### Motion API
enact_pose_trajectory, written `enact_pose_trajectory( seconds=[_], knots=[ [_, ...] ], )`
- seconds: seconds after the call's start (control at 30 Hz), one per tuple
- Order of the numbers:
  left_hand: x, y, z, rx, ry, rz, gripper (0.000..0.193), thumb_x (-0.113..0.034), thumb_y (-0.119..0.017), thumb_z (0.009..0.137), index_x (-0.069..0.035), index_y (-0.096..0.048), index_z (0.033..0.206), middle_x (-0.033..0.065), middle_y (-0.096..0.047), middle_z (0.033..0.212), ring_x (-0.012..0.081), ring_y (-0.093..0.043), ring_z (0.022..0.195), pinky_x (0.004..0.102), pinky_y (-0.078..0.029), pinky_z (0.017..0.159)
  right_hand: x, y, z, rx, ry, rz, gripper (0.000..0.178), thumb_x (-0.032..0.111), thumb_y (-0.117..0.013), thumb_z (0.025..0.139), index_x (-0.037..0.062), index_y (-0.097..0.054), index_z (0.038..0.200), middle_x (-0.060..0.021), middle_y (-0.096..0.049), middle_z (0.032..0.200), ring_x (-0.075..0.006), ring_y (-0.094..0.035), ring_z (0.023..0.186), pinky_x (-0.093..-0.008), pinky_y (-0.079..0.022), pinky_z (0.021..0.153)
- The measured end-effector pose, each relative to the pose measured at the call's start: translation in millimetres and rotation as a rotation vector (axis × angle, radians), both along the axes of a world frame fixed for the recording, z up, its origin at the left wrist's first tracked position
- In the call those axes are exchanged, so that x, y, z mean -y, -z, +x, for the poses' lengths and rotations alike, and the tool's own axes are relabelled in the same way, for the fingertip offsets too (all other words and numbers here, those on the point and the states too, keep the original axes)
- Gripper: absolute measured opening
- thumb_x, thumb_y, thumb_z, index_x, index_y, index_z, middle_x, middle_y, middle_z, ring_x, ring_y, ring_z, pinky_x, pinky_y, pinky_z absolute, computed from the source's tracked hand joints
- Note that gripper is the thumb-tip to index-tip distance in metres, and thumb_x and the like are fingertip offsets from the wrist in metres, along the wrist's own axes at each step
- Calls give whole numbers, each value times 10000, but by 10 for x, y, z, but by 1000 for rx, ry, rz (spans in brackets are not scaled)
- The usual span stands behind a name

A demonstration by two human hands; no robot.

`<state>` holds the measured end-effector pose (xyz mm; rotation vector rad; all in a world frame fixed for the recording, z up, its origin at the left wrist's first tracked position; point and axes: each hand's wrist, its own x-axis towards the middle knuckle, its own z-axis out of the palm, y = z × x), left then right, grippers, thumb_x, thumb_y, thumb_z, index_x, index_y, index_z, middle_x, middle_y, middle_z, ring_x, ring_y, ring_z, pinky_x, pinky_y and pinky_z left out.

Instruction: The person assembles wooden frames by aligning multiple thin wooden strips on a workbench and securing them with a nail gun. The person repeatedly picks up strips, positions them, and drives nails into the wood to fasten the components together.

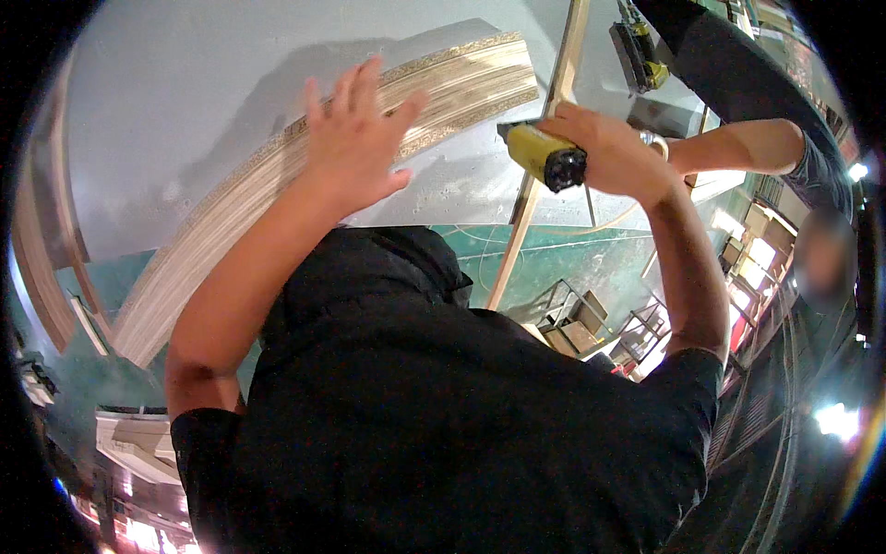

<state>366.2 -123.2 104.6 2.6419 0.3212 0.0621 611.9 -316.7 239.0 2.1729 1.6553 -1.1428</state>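
My left hand [355, 138] is open, fingers spread, over a curved piece made of layered wood strips [461, 88]. Whether its palm touches the wood I cannot tell. In my right hand [618, 152] is a yellow and black nail gun [544, 152], gripped with the fingers wrapped round it. The gun is over a long narrow wood strip [521, 222], just right of the curved piece's end. The curved piece lies on a grey tabletop [185, 102] and sweeps down to the left, past the table edge, partly behind my left forearm.
A second yellow and black nail gun [639, 55] lies on the tabletop at the far right. Another person's arm [738, 146] reaches in from the right. More curved wood [37, 249] stands at the left edge. A thin hose [609, 220] hangs below the right hand. Wooden stools [577, 328] stand on the green floor.
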Motion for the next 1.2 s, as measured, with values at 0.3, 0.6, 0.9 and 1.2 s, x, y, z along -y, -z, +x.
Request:
enact_pose_trajectory(
  seconds=[0.3,0.6,0.9,1.2],
  knots=[
    [229,282,231,-40,4,-9,857,-350,-903,663,-377,-519,1428,180,-371,1501,377,-346,1382,611,-331,1007,-414,201,149,-66,-135,-52,389,52,-654,841,97,-634,1226,-160,-605,1109,-381,-649,1066,-463,-533,890],
    [282,347,228,18,-12,5,773,-331,-883,692,-366,-559,1392,185,-379,1492,383,-360,1371,599,-346,988,-475,234,226,-130,-144,-29,355,113,-630,879,99,-624,1234,-165,-626,1132,-374,-648,1093,-456,-521,945],
    [299,355,223,25,-12,15,790,-352,-894,676,-373,-566,1395,184,-395,1481,385,-364,1371,590,-348,994,-451,270,243,-100,-160,-52,313,123,-658,854,77,-628,1162,-173,-620,1062,-380,-649,1044,-459,-524,895],
    [294,339,239,-12,-9,9,779,-345,-878,696,-366,-570,1411,186,-393,1501,394,-368,1389,603,-348,1006,-372,312,274,-96,-211,-56,401,80,-706,819,34,-594,1201,-186,-607,1072,-394,-629,1030,-444,-508,874]
  ],
)
